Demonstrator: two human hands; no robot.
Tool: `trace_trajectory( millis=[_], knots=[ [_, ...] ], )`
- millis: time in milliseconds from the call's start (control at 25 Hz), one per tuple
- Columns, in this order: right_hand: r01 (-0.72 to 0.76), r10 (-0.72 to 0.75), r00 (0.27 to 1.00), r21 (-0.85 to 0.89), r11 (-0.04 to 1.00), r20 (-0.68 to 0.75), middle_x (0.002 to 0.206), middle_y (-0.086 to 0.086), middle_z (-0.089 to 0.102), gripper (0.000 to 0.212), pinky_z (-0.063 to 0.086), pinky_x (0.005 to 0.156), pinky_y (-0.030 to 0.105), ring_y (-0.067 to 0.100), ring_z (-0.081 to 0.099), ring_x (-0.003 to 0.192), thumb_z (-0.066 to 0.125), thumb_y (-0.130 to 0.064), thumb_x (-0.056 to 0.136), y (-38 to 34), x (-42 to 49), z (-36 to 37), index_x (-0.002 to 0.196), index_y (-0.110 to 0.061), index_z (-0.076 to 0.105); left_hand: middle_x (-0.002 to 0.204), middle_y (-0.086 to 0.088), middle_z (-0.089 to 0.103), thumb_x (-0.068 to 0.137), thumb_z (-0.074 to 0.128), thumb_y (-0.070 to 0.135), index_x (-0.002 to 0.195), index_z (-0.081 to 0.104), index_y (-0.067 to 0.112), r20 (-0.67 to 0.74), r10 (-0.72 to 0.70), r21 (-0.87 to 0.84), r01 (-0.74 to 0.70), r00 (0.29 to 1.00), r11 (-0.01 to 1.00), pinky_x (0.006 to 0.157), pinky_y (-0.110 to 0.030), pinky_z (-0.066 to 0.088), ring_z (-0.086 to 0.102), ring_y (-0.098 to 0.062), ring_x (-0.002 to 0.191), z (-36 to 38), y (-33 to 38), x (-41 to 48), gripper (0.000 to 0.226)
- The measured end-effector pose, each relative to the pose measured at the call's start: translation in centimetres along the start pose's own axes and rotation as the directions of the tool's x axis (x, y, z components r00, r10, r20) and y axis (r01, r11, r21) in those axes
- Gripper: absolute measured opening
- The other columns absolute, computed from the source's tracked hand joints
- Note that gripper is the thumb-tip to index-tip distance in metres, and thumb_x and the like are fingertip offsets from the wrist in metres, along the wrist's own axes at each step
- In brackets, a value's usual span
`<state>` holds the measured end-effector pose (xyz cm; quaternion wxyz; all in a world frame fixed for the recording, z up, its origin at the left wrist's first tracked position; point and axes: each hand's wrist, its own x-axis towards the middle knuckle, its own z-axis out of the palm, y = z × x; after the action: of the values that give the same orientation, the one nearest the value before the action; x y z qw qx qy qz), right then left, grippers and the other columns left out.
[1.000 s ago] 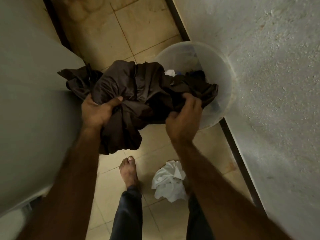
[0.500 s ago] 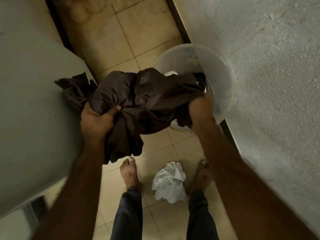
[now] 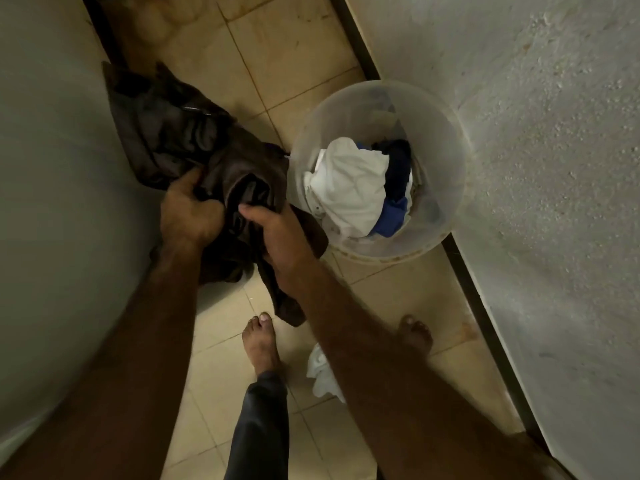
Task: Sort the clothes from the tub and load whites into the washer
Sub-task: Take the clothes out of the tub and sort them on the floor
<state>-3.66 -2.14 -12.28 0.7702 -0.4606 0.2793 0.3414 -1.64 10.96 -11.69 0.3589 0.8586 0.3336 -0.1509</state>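
A dark brown garment (image 3: pixel 180 133) hangs bunched above the tiled floor, left of the tub. My left hand (image 3: pixel 188 213) grips its folds on the left, and my right hand (image 3: pixel 282 244) grips it just beside, with a tail of cloth hanging below. The translucent round tub (image 3: pixel 446 161) stands on the floor against the right wall. Inside it lie a white garment (image 3: pixel 346 188) and dark and blue clothes (image 3: pixel 394 213). A crumpled white cloth (image 3: pixel 320 372) lies on the floor between my feet, partly hidden by my right forearm.
A pale grey appliance side (image 3: pixel 52 202) fills the left. A rough white wall (image 3: pixel 554 168) with a dark skirting strip runs along the right. My bare feet (image 3: pixel 259 344) stand on beige floor tiles (image 3: pixel 277 46) in the narrow passage.
The brown garment has moved left and down, away from over the tub, uncovering the clothes inside. My right hand shifted left, close to my left hand.
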Motion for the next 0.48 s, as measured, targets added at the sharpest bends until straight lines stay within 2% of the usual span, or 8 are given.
trace_trajectory(
  millis=[80, 200, 360, 440, 480],
  knots=[
    [-0.056, 0.057, 0.998, 0.004, 0.998, -0.01, 0.136, 0.012, 0.059, 0.065, 0.043, 0.109, 0.053, 0.032, 0.058, 0.123, 0.064, -0.027, 0.082, 1.5, 1.3, -0.4, 0.144, -0.019, 0.047, 0.149, -0.004, 0.057, 0.088, 0.059, 0.02, 0.146, 0.055, 0.028, 0.05, -0.052, -0.05, 0.054, 0.997, 0.997, 0.117, -0.035, 0.04, 0.054, -0.029, 0.135, 0.9, -0.4, 0.3, 0.058],
    [-0.111, 0.112, 0.992, 0.021, 0.994, -0.054, 0.139, 0.013, 0.056, 0.047, 0.04, 0.112, 0.051, 0.032, 0.055, 0.126, 0.051, -0.019, 0.099, 3.7, 3.8, -1.8, 0.146, -0.018, 0.045, 0.15, -0.003, 0.054, 0.095, 0.057, 0.02, 0.144, 0.058, 0.027, 0.113, -0.106, -0.125, 0.12, 0.988, 0.985, 0.118, -0.038, 0.04, 0.053, -0.026, 0.134, 2.9, -1.0, 0.6, 0.05],
    [-0.095, 0.095, 0.995, 0.049, 0.994, -0.013, 0.143, 0.011, 0.053, 0.049, 0.043, 0.111, 0.049, 0.03, 0.053, 0.129, 0.048, -0.021, 0.101, 6.2, 6.5, -2.0, 0.15, -0.021, 0.04, 0.145, -0.005, 0.057, 0.095, 0.057, 0.033, 0.144, 0.058, 0.025, 0.288, -0.101, -0.111, 0.137, 0.952, 0.984, 0.116, -0.047, 0.043, 0.055, -0.027, 0.131, 4.8, -2.3, 1.4, 0.049],
    [-0.129, 0.128, 0.992, -0.104, 0.986, -0.018, 0.144, 0.009, 0.052, 0.053, 0.042, 0.11, 0.05, 0.03, 0.051, 0.13, 0.048, -0.034, 0.098, 7.5, 7.1, -1.5, 0.149, -0.022, 0.04, 0.146, -0.003, 0.057, 0.095, 0.059, 0.042, 0.146, 0.056, 0.025, 0.31, -0.087, -0.083, 0.118, 0.947, 0.99, 0.115, -0.048, 0.044, 0.055, -0.024, 0.132, 5.5, -3.1, 1.8, 0.053],
    [-0.119, 0.111, 0.993, -0.254, 0.96, -0.046, 0.138, 0.01, 0.056, 0.051, 0.044, 0.107, 0.049, 0.03, 0.054, 0.125, 0.047, -0.039, 0.096, 7.9, 7.1, -1.6, 0.142, -0.019, 0.047, 0.148, -0.002, 0.055, 0.097, 0.061, 0.042, 0.147, 0.054, 0.025, 0.306, -0.087, -0.073, 0.115, 0.948, 0.991, 0.116, -0.047, 0.044, 0.053, -0.022, 0.135, 5.8, -3.3, 2.0, 0.054]
  ],
)
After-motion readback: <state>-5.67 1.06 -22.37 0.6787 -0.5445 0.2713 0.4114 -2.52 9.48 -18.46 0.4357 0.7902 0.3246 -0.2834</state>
